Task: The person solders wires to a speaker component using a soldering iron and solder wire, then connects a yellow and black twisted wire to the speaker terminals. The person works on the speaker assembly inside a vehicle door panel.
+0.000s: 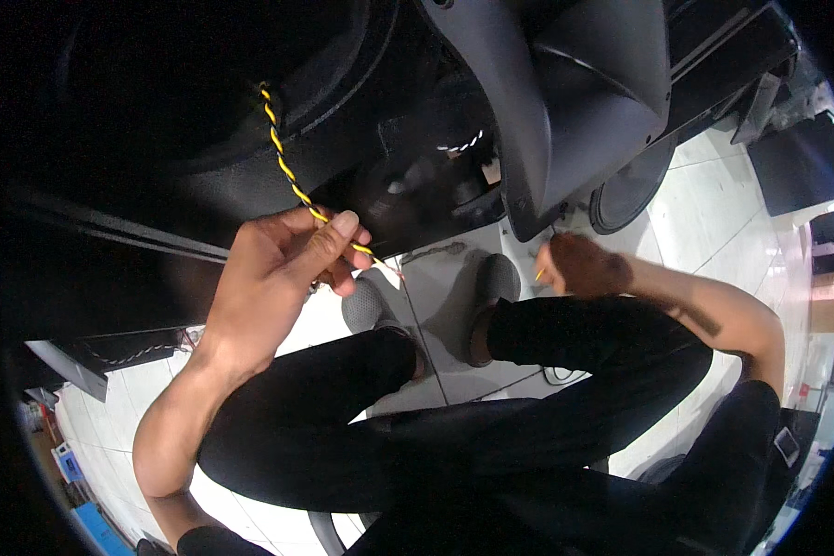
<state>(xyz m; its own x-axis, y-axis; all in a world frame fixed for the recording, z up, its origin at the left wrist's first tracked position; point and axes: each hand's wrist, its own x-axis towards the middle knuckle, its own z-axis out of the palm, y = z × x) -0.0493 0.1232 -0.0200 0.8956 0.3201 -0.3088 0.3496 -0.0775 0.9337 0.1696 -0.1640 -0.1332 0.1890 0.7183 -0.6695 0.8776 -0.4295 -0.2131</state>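
Observation:
A twisted yellow and black wire (284,165) comes out of a hole in a large black panel (195,190) at upper left. My left hand (283,264) pinches this wire near its lower end between thumb and fingers. Past the fingertips, the thin end of the wire points down and right, with a reddish tip. Farther right, my right hand (579,267) is closed below a dark grey molded part (574,111). A small yellow piece (539,275) shows at its fingertips; the rest of what it holds is hidden.
Another black and white twisted wire (461,145) lies inside the dark opening between the panels. My black-trousered legs (565,357) are bent below my hands, over a white tiled floor (704,195). A phone-like object (787,446) lies at far right.

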